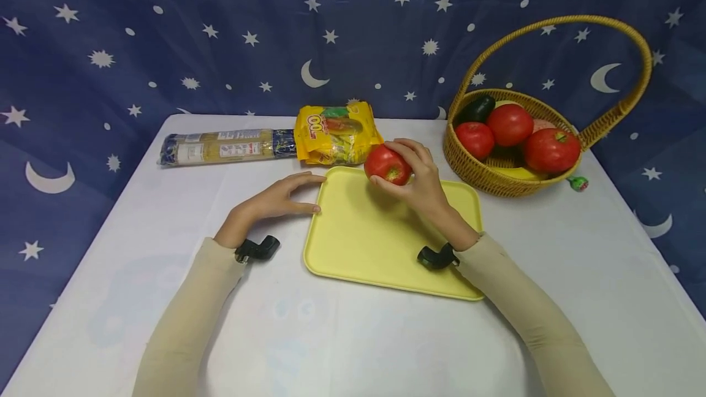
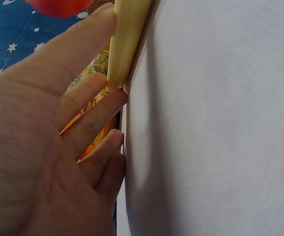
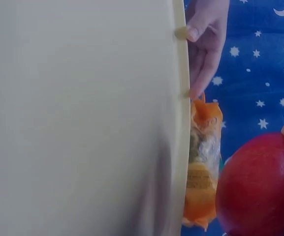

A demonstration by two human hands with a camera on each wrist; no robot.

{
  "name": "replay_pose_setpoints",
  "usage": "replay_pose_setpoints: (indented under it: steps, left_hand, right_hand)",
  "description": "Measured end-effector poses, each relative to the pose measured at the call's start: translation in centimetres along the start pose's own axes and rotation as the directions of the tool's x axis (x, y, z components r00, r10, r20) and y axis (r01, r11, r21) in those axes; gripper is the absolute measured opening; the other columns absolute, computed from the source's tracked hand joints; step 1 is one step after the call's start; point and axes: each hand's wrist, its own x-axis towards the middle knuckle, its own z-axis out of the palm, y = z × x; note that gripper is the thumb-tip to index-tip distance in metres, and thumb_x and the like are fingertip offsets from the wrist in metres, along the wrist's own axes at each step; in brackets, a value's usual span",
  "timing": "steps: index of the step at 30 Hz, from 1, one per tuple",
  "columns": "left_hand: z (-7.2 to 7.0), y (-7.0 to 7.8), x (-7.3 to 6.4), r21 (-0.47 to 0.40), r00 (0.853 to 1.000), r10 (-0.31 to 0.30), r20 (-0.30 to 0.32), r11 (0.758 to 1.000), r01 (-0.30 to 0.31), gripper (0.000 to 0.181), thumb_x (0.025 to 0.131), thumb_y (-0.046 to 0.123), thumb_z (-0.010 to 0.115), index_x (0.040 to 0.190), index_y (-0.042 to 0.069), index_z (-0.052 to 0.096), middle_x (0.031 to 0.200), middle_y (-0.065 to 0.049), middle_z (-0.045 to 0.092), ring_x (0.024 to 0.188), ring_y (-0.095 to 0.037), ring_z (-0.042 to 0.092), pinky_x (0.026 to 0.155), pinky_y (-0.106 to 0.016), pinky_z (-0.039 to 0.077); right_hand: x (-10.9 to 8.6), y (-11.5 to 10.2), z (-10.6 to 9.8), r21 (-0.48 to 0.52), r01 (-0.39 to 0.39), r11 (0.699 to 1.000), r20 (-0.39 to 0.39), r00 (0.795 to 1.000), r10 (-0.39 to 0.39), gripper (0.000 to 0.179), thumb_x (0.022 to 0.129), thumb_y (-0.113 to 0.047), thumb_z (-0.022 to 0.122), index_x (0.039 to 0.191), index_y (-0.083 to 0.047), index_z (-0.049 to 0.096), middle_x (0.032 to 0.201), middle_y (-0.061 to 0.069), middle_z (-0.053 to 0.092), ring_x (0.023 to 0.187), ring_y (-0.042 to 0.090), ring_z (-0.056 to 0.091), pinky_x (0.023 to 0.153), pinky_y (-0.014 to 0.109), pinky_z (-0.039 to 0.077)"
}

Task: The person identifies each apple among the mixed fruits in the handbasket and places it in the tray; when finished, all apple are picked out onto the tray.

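Observation:
My right hand grips a red apple between thumb and fingers, above the far part of the yellow tray. In the right wrist view the apple looks smooth and glossy, with only a fingertip showing beside it. My left hand lies at the tray's left edge, fingers and thumb extended. Up close in the left wrist view, fingertips of the left hand touch the tray's rim from outside.
A wicker basket with a tall handle holds several red fruits and a dark green vegetable at the back right. A yellow packet and a long clear pasta pack lie behind the tray. A small green-and-red item sits beside the basket.

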Motion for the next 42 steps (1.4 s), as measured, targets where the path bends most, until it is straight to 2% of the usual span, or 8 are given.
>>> replay_pose_setpoints:
  steps: [12,20,28,31,37,42]
  left_hand:
    - [0.4,-0.2,0.0,-0.007,1.000,0.013,-0.003,1.000,-0.013,0.069,0.087,0.027,0.075,0.147,0.014,0.044,0.157,-0.013,0.031,0.148,-0.033,0.016,0.120,-0.054,0.014]
    - [0.3,-0.3,-0.1,0.007,1.000,0.022,-0.014,1.000,-0.022,0.067,0.088,0.027,0.075,0.146,0.012,0.045,0.156,-0.014,0.034,0.148,-0.035,0.017,0.119,-0.055,0.015]
    - [0.1,-0.1,-0.2,0.010,1.000,0.015,-0.013,1.000,-0.014,0.068,0.088,0.027,0.075,0.147,0.012,0.044,0.156,-0.013,0.033,0.148,-0.034,0.017,0.119,-0.054,0.015]
    - [0.1,-0.1,-0.2,0.003,1.000,0.014,-0.015,1.000,-0.014,0.068,0.088,0.027,0.075,0.147,0.013,0.045,0.156,-0.013,0.033,0.148,-0.034,0.017,0.119,-0.055,0.015]
    - [0.1,-0.2,-0.1,-0.002,1.000,0.018,-0.014,1.000,-0.018,0.068,0.088,0.026,0.075,0.147,0.012,0.045,0.156,-0.013,0.033,0.148,-0.033,0.016,0.119,-0.055,0.015]
    - [0.0,-0.1,-0.1,-0.003,1.000,0.018,-0.015,1.000,-0.018,0.068,0.087,0.026,0.075,0.147,0.013,0.045,0.156,-0.013,0.033,0.148,-0.033,0.016,0.119,-0.055,0.015]
  right_hand:
    - [-0.2,-0.3,2.1,0.026,-0.061,0.998,0.090,0.994,0.058,0.057,0.072,-0.023,0.088,0.123,-0.010,0.065,0.127,0.015,0.055,0.116,0.031,0.053,0.090,0.050,0.054]
    - [0.6,-0.2,3.1,0.032,-0.101,0.994,0.170,0.981,0.094,0.056,0.074,-0.026,0.087,0.123,-0.011,0.064,0.127,0.014,0.054,0.118,0.031,0.050,0.093,0.052,0.052]
    - [1.3,-0.6,4.0,0.021,-0.128,0.992,0.287,0.951,0.116,0.058,0.076,-0.029,0.085,0.126,-0.011,0.063,0.126,0.013,0.056,0.115,0.033,0.050,0.095,0.054,0.049]
    - [1.5,-0.6,4.3,0.022,-0.135,0.991,0.309,0.943,0.122,0.058,0.076,-0.030,0.085,0.126,-0.010,0.063,0.126,0.013,0.056,0.114,0.033,0.052,0.096,0.055,0.047]
    - [1.9,-0.6,4.7,0.044,-0.158,0.987,0.334,0.933,0.134,0.058,0.077,-0.028,0.084,0.127,-0.007,0.063,0.125,0.013,0.058,0.112,0.032,0.055,0.092,0.049,0.053]
    - [2.3,-0.9,4.7,0.030,-0.183,0.983,0.387,0.908,0.158,0.058,0.078,-0.031,0.083,0.128,-0.008,0.063,0.126,0.012,0.059,0.111,0.029,0.056,0.091,0.044,0.054]
